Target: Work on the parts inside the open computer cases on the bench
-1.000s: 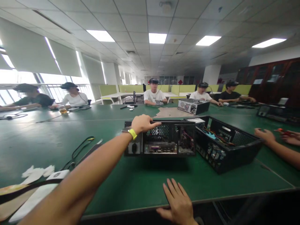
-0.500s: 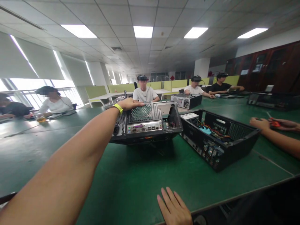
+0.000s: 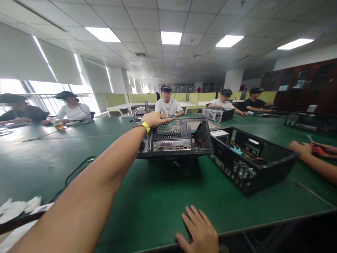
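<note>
My left hand (image 3: 154,120), with a yellow band at the wrist, grips the top edge of a black computer case (image 3: 198,151). The case's rear panel faces me, showing a row of ports (image 3: 171,146) and a honeycomb vent. It stands tilted, its near lower edge raised above the table with a dark shadow beneath. Where my fingertips meet the far side is partly hidden. Near the table's front edge, my right hand (image 3: 201,230) lies palm down with its fingers spread, holding nothing.
A second computer case (image 3: 276,170), open-topped with wires inside, sits close on the right of the green table (image 3: 158,207). Beyond it, another person's hands (image 3: 305,149) hold a red-handled tool. White tissues (image 3: 19,207) and a black cable (image 3: 75,170) lie left. Several people sit around.
My view has turned left, bringing the tissues and cable into sight. The held case's rear panel has tipped slightly, and my right thumb now shows, spread from the fingers.
</note>
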`<action>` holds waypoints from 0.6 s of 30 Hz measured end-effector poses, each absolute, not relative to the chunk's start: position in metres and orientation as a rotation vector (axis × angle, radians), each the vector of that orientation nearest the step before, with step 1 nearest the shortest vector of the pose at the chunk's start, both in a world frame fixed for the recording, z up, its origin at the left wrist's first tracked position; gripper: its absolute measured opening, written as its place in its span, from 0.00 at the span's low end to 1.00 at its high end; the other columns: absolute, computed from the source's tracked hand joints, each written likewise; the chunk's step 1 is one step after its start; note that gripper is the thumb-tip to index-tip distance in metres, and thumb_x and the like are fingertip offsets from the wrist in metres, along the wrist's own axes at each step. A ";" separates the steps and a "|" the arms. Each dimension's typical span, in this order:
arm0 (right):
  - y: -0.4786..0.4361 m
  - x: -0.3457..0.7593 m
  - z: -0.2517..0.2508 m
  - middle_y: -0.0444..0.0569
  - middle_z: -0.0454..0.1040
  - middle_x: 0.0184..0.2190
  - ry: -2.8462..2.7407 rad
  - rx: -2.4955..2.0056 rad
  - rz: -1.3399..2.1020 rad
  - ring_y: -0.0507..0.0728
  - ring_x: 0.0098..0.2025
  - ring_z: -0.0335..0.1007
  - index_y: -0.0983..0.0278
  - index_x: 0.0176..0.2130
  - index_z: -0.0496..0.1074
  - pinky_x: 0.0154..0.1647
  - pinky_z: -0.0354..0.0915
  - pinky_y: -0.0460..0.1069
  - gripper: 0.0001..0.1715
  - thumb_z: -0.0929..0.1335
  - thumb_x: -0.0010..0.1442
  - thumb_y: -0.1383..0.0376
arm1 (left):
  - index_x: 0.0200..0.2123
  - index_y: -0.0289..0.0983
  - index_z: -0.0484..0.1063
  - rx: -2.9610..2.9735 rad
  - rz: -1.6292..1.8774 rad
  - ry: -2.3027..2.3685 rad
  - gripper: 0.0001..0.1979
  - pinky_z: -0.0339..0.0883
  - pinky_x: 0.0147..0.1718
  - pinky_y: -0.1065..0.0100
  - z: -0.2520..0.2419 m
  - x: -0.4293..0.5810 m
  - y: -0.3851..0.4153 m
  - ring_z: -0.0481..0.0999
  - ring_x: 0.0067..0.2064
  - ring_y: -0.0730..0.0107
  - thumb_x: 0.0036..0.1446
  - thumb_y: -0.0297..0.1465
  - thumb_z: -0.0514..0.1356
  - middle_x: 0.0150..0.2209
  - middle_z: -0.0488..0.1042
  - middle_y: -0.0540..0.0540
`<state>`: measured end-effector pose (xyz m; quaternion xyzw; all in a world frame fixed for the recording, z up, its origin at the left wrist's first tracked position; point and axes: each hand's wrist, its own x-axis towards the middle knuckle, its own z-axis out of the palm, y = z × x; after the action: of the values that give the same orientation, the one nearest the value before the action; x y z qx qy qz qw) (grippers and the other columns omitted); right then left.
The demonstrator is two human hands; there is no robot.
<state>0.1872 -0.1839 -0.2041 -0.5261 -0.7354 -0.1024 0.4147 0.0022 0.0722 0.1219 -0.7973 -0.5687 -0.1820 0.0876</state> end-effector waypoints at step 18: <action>-0.063 0.177 -0.142 0.52 0.73 0.40 -2.063 -2.000 0.073 0.57 0.44 0.68 0.62 0.44 0.70 0.41 0.63 0.49 0.16 0.61 0.57 0.69 | 0.23 0.39 0.75 -2.205 -0.448 -1.596 0.40 0.53 0.24 0.69 0.102 0.000 0.018 0.73 0.29 0.61 0.46 0.64 0.37 0.24 0.74 0.41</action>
<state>0.1774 -0.0632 -0.1425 -0.6898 -0.7112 0.0252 0.1333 0.0004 0.0182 0.1024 -0.7846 -0.5682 -0.1594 0.1904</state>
